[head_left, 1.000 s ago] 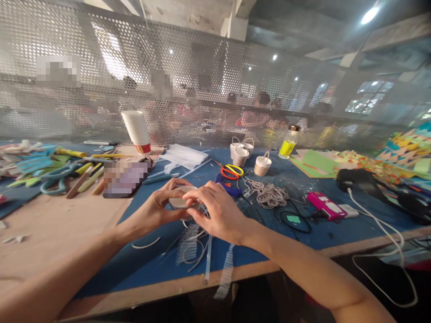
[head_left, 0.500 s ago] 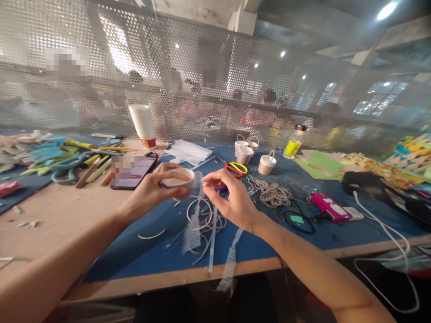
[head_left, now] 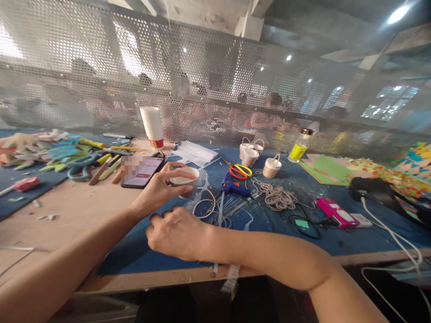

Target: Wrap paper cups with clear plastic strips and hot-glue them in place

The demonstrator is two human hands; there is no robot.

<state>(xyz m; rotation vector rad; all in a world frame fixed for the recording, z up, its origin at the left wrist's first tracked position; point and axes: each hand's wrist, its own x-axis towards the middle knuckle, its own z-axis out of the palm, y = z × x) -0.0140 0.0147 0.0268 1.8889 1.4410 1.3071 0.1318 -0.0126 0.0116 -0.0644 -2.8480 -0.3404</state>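
Note:
My left hand grips a small white cup between thumb and fingers, just above the blue table mat. A sheer pleated ribbon hangs beside the cup. My right hand is closed, knuckles up, over the mat nearer to me and below the cup; its curled fingers hide whatever they hold. Loops of thin pale cord lie to the right of the cup. A blue glue gun with a clear glue stick rests beyond them.
Scissors with red and yellow handles, small handled baskets and a cord bundle lie behind and right. A phone, stacked paper cups and teal scissors stand left. A pink power strip is right.
My right hand has moved left and toward me, away from the cup's side, and has closed, uncovering the glue gun. My left hand still holds the cup. The view has shifted slightly.

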